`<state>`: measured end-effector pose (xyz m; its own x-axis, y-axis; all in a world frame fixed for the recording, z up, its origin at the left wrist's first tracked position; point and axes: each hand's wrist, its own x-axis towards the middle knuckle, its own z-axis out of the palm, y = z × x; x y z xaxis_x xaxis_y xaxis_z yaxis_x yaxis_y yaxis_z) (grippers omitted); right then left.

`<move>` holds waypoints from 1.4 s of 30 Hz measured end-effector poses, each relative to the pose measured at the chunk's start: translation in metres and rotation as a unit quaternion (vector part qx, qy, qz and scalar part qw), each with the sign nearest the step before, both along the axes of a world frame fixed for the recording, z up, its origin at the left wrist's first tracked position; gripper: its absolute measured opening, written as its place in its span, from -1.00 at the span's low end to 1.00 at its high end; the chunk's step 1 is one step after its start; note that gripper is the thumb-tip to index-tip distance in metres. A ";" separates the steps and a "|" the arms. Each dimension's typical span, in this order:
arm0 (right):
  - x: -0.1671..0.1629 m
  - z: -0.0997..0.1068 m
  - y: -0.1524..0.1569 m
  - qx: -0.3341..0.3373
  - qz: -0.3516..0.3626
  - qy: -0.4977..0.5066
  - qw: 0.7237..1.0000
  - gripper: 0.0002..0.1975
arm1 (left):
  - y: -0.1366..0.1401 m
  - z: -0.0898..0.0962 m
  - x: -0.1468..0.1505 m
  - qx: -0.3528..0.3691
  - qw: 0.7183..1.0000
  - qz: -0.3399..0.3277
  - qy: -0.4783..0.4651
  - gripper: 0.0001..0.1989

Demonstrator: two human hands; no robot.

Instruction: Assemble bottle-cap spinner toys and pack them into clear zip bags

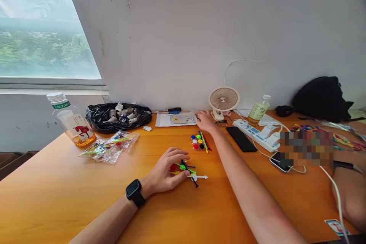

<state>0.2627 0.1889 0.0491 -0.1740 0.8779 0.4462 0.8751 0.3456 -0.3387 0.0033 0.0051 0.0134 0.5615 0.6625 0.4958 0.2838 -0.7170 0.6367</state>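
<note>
My left hand [167, 169], with a black watch [133, 189] on its wrist, hovers low over a small pile of plastic spinner arrows. Its fingers are apart and curved; they partly hide the pile. A white arrow [202, 177], a black arrow [195, 183] and a green piece [182, 167] show beside the thumb. Farther back, my right hand [207, 122] reaches to the right edge of a white packet [162, 120], fingers stretched forward. Under that forearm's left side lie several coloured round discs [195, 146] and a bundle of thin arrows [205, 142].
At left stand a large bottle [76, 127], a clear bag of plastic pieces [111, 148] and a black bag [95, 122] of scraps. A fan [223, 99], phone [241, 139], power strip [251, 133] and drink bottle [259, 111] are at right, near another person's arm [349, 187].
</note>
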 end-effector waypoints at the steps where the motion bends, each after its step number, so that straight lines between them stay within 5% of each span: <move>1: 0.000 0.006 0.000 0.020 -0.003 0.019 1.000 -0.72 | 0.001 0.000 0.000 0.002 1.000 0.010 -0.005 -0.66; 8: 0.010 0.079 -0.032 0.105 0.031 0.211 0.971 -0.82 | 0.013 0.024 -0.002 0.040 0.988 0.145 -0.041 -0.62; 13: 0.001 0.115 -0.079 -0.060 0.196 0.310 0.928 -0.77 | 0.044 0.084 -0.009 0.062 0.976 0.193 -0.084 -0.43; 18: -0.019 0.116 -0.102 -0.198 0.295 0.309 0.882 -0.69 | 0.071 0.131 -0.010 -0.093 0.989 0.095 -0.069 -0.54; 24: -0.023 0.107 -0.097 -0.232 0.334 0.244 0.880 -0.64 | 0.083 0.114 -0.008 -0.222 0.972 -0.069 -0.017 -0.64; 28: -0.017 0.095 -0.087 -0.313 0.318 0.257 0.857 -0.43 | 0.094 0.098 -0.016 -0.257 0.961 -0.025 -0.097 -0.66; 35: -0.028 0.061 -0.069 -0.393 0.309 0.442 0.745 -0.25 | 0.106 0.087 -0.022 -0.289 0.897 0.063 -0.329 -0.65; 38: -0.033 0.052 -0.063 -0.370 0.295 0.441 0.763 -0.44 | 0.110 0.087 -0.029 -0.292 0.893 0.071 -0.334 -0.57; 42: -0.032 0.051 -0.060 -0.328 0.289 0.402 0.805 -0.59 | 0.112 0.090 -0.043 -0.295 0.925 0.082 -0.226 -0.51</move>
